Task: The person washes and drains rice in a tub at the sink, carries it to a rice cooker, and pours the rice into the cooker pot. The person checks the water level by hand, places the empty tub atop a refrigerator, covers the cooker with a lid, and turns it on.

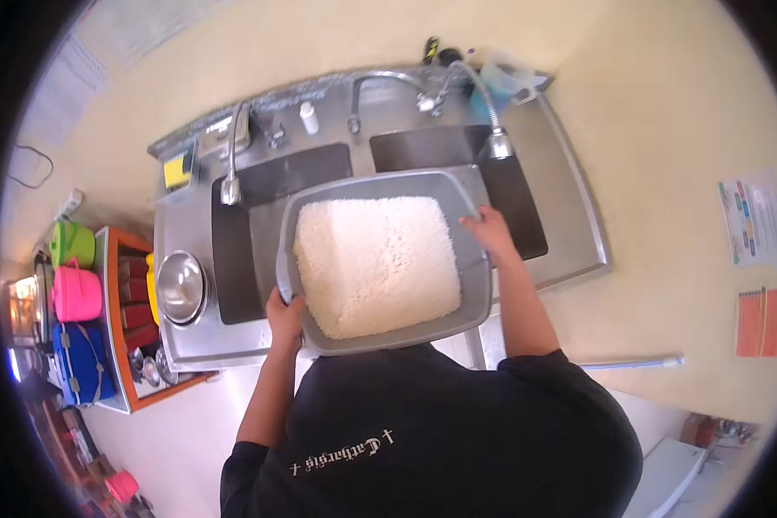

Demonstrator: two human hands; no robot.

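- Left hand (285,321), nearest, is closed around the near-left rim of a gray tub (475,285); some fingers are hidden.
- Right hand (489,235) clasps the tub's right rim.
- White grains (380,263) lie heaped inside the tub.
- The tub is held above the steel sink unit (570,207).
- Beyond, a white bottle (309,118) stands near the back edge.

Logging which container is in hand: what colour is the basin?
The basin is grey, seen best in the head view.
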